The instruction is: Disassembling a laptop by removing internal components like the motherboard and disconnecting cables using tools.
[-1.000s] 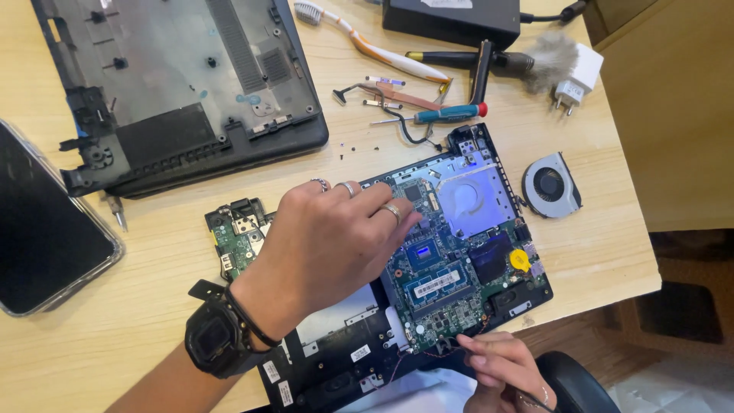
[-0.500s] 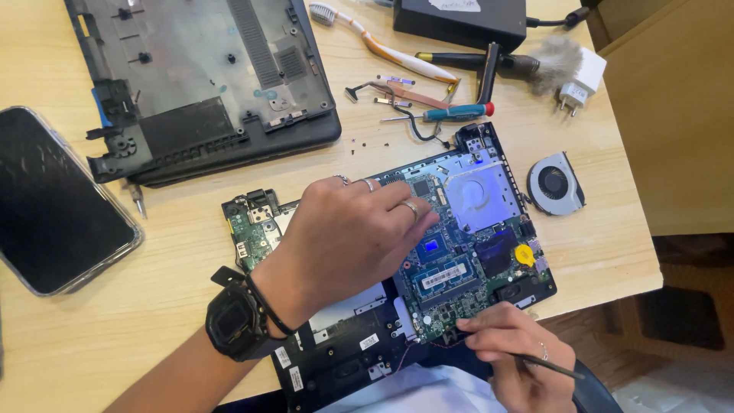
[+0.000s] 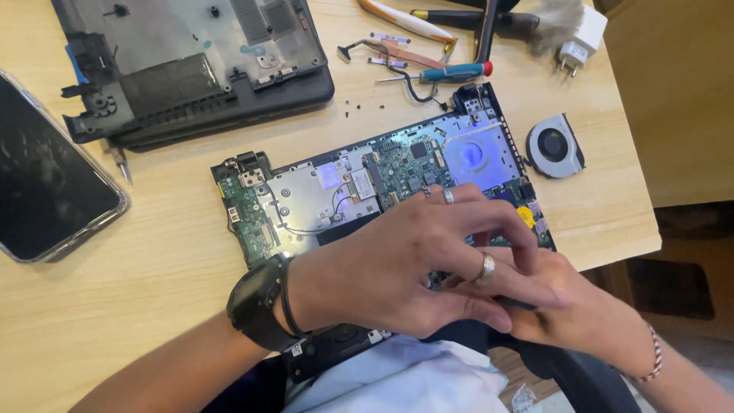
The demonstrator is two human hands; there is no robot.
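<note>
— Where are your hands?
— My left hand [image 3: 397, 268] lies spread over the opened laptop base [image 3: 367, 183] at the near table edge, holding nothing. My right hand [image 3: 566, 306] is under it — its grip I cannot tell. The fan [image 3: 554, 145] lies apart.

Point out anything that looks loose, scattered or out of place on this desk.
Tiny dark screws lie scattered loose on the wooden desk above the opened laptop base. A cooling fan sits detached at the right, near the desk edge.
</note>
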